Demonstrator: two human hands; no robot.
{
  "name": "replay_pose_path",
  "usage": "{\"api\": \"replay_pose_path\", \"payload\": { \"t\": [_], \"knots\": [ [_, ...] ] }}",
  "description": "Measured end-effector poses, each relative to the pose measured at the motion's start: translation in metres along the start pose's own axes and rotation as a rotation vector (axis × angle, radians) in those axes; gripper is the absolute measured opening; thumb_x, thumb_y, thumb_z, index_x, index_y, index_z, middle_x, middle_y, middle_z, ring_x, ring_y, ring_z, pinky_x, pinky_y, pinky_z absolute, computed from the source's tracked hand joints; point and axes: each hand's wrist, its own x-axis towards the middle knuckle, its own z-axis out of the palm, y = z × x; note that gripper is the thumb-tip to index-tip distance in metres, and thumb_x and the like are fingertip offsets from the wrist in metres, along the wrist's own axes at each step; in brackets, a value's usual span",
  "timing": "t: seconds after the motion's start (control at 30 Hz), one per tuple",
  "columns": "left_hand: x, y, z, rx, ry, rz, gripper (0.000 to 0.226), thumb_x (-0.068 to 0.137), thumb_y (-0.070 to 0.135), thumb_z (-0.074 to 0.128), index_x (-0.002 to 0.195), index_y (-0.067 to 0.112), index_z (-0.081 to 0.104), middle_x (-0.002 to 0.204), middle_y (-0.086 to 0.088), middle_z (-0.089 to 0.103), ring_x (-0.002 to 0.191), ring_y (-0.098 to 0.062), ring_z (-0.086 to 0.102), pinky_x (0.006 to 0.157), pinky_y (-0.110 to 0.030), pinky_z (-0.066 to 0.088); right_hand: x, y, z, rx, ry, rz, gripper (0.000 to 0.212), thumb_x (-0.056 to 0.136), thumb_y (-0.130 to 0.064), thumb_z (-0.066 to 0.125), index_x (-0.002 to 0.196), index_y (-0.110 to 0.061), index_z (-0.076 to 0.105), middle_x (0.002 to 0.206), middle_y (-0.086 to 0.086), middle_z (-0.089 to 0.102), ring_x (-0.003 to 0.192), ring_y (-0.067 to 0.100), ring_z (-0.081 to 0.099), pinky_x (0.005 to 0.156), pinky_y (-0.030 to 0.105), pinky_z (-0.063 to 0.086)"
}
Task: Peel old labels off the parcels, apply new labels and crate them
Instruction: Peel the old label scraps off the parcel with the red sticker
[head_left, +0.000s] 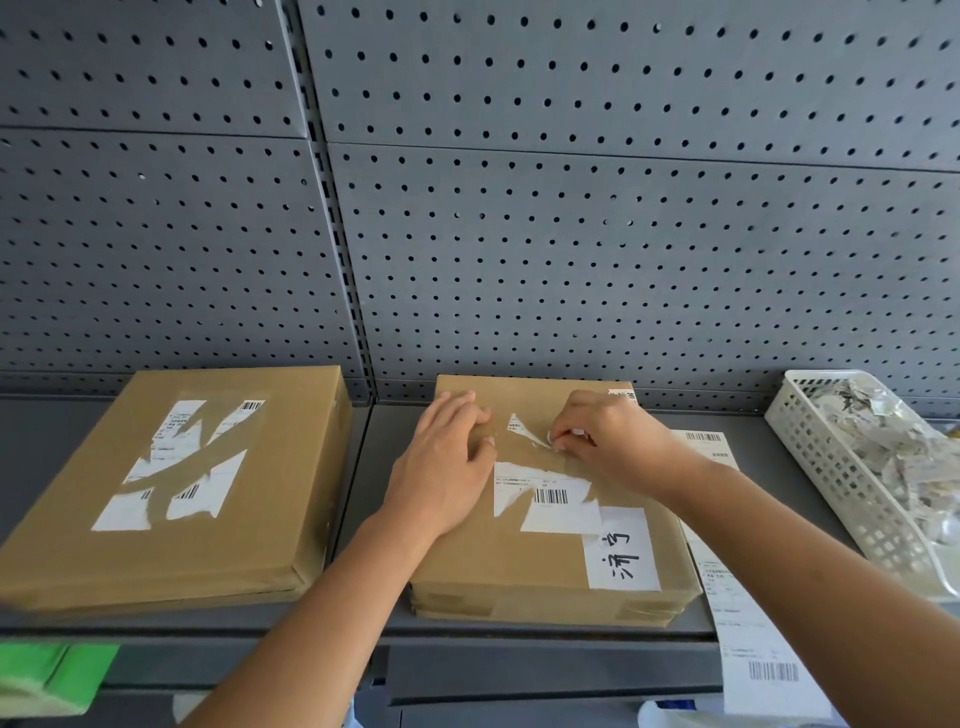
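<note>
Label scrap (527, 434) between right hand (605, 441) fingertips

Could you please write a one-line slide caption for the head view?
Left hand presses the flat brown cardboard parcel while right hand pinches a torn white label scrap.

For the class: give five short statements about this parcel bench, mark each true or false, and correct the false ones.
1. The right hand pinches a scrap of label on the right parcel. True.
2. The left hand lifts the left parcel. False: it lies flat on the right parcel.
3. The basket holds torn paper. True.
4. The left parcel's label is whole. False: only torn pieces remain.
5. A label strip lies right of the right parcel. True.
</note>
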Motion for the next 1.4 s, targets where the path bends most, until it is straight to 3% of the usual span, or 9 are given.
{"api": "replay_pose_path", "payload": {
  "t": [0.1, 0.27, 0.43, 0.57, 0.77, 0.93, 1.2, 1.3, 1.4],
  "knots": [
    [0.000, 0.001, 0.000, -0.003, 0.000, 0.003, 0.038, 0.105, 0.038, 0.043, 0.142, 0.030, 0.048, 0.161, 0.023, 0.025, 0.150, 0.003, 0.004, 0.114, -0.038, 0.033, -0.002, 0.005, 0.005, 0.019, 0.057, 0.016, 0.008, 0.089, -0.012, 0.069, 0.085, -0.017, 0.074, 0.088, -0.008, 0.061, 0.072, 0.009, 0.057, 0.069, 0.027, 0.049],
    [0.000, -0.001, 0.001, -0.002, 0.005, 0.001, 0.038, 0.104, 0.038, 0.043, 0.142, 0.031, 0.048, 0.160, 0.024, 0.025, 0.150, 0.003, 0.004, 0.112, -0.039, 0.035, -0.008, 0.006, -0.004, 0.068, -0.005, 0.024, 0.012, 0.089, -0.013, 0.070, 0.093, -0.021, 0.077, 0.090, -0.016, 0.056, 0.071, -0.006, 0.051, 0.073, 0.014, 0.041],
    [0.001, -0.001, 0.002, 0.000, 0.008, 0.001, 0.037, 0.104, 0.039, 0.043, 0.141, 0.033, 0.049, 0.159, 0.025, 0.026, 0.150, 0.004, 0.003, 0.110, -0.040, 0.037, -0.010, 0.001, -0.002, -0.062, -0.011, -0.063, 0.013, 0.090, -0.010, 0.064, 0.090, -0.016, 0.075, 0.089, -0.007, 0.055, 0.064, 0.012, 0.048, 0.061, 0.036, 0.052],
    [0.002, -0.002, 0.002, 0.004, 0.009, 0.001, 0.038, 0.104, 0.039, 0.043, 0.141, 0.033, 0.048, 0.160, 0.024, 0.025, 0.150, 0.004, 0.003, 0.111, -0.040, 0.037, -0.009, 0.000, 0.004, -0.135, -0.019, -0.067, 0.010, 0.096, -0.014, 0.058, 0.095, -0.015, 0.068, 0.097, -0.003, 0.055, 0.068, 0.015, 0.050, 0.058, 0.041, 0.052],
    [0.001, -0.002, 0.002, -0.002, 0.008, -0.006, 0.037, 0.104, 0.039, 0.044, 0.140, 0.033, 0.049, 0.159, 0.025, 0.026, 0.150, 0.004, 0.003, 0.110, -0.043, 0.038, -0.008, -0.005, 0.005, -0.137, -0.101, 0.013, 0.021, 0.100, -0.006, 0.039, 0.107, -0.020, 0.053, 0.104, -0.009, 0.040, 0.079, 0.009, 0.040, 0.064, 0.015, 0.032],
    [0.002, -0.002, 0.003, -0.004, 0.008, -0.005, 0.036, 0.104, 0.040, 0.043, 0.139, 0.034, 0.049, 0.159, 0.026, 0.026, 0.150, 0.004, 0.003, 0.111, -0.043, 0.037, -0.010, 0.001, 0.003, -0.062, -0.054, -0.004, 0.012, 0.100, -0.016, 0.049, 0.103, -0.017, 0.061, 0.103, -0.007, 0.051, 0.081, 0.015, 0.054, 0.070, 0.034, 0.047],
    [0.001, -0.002, 0.002, 0.002, 0.005, 0.000, 0.037, 0.104, 0.040, 0.043, 0.140, 0.033, 0.048, 0.160, 0.024, 0.025, 0.150, 0.003, 0.003, 0.112, -0.043, 0.036, -0.007, -0.001, -0.003, -0.002, 0.002, -0.004, 0.005, 0.089, -0.014, 0.068, 0.088, -0.015, 0.073, 0.092, -0.004, 0.064, 0.071, 0.010, 0.057, 0.069, 0.022, 0.049],
    [0.001, -0.002, 0.002, 0.005, 0.005, -0.004, 0.037, 0.104, 0.039, 0.043, 0.140, 0.032, 0.049, 0.159, 0.024, 0.026, 0.150, 0.003, 0.003, 0.112, -0.042, 0.037, -0.003, 0.002, -0.001, 0.005, 0.002, 0.017, 0.006, 0.089, -0.013, 0.068, 0.089, -0.015, 0.074, 0.091, -0.007, 0.065, 0.074, 0.006, 0.053, 0.068, 0.008, 0.041],
    [0.001, -0.001, 0.002, 0.006, 0.004, -0.002, 0.037, 0.104, 0.039, 0.043, 0.140, 0.032, 0.049, 0.159, 0.024, 0.026, 0.150, 0.003, 0.004, 0.112, -0.040, 0.036, -0.002, 0.002, 0.002, -0.005, 0.033, 0.036, 0.005, 0.090, -0.014, 0.068, 0.088, -0.015, 0.073, 0.088, -0.007, 0.062, 0.074, 0.009, 0.055, 0.068, 0.011, 0.040]
  ]
}}
